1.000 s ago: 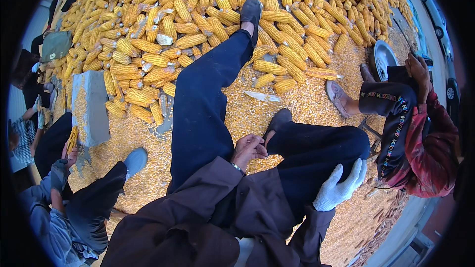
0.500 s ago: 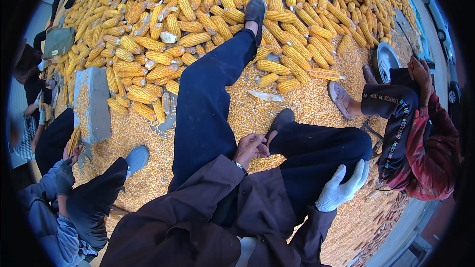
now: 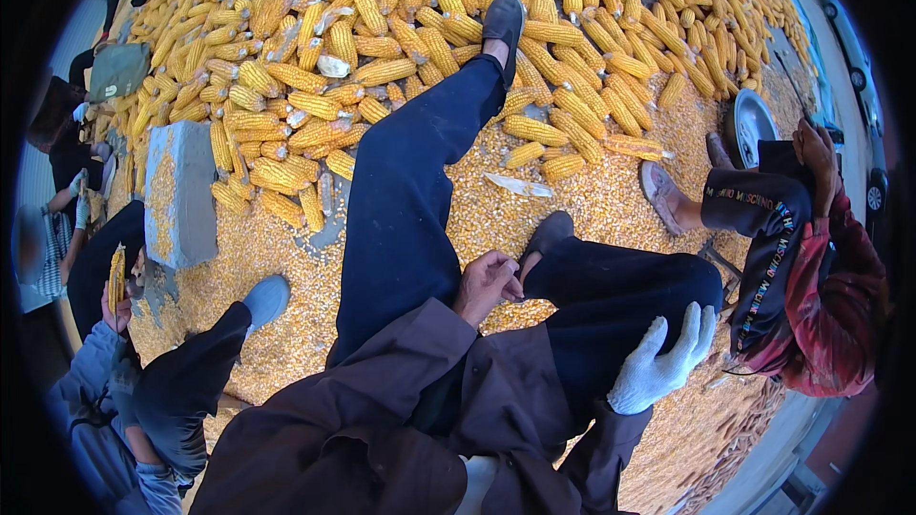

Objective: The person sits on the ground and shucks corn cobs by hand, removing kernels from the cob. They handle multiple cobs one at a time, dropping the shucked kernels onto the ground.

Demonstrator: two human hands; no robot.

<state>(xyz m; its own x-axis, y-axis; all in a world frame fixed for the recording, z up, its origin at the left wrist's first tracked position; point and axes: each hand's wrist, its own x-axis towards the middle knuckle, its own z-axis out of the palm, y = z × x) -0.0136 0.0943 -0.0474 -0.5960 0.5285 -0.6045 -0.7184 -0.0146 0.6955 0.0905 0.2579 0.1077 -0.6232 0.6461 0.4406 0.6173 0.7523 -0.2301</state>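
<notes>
My bare left hand [image 3: 489, 284] rests between my legs, close to my right ankle. Its fingers are curled together, and whatever they may hold is hidden. Over my right knee, my right hand [image 3: 663, 362] wears a white knitted glove; its fingers stretch out and apart, with nothing held. Loose corn kernels [image 3: 468, 229] cover the ground around my feet. A big heap of yellow corn cobs [image 3: 420, 0] rises in front, and my left shoe [image 3: 504, 24] reaches onto it. A pale dry husk [image 3: 518, 185] lies on the kernels beyond my hands.
To the left, a person holds a corn cob [image 3: 116, 277] beside a grey block [image 3: 183, 193] with kernels on it. At right sits another person in a red sleeve [image 3: 825, 315], near a metal basin [image 3: 752, 126]. Parked cars [image 3: 863, 100] stand at far right.
My hands keep nearly the same pose; the whole view has shifted slightly. The person at left now holds the cob more upright.
</notes>
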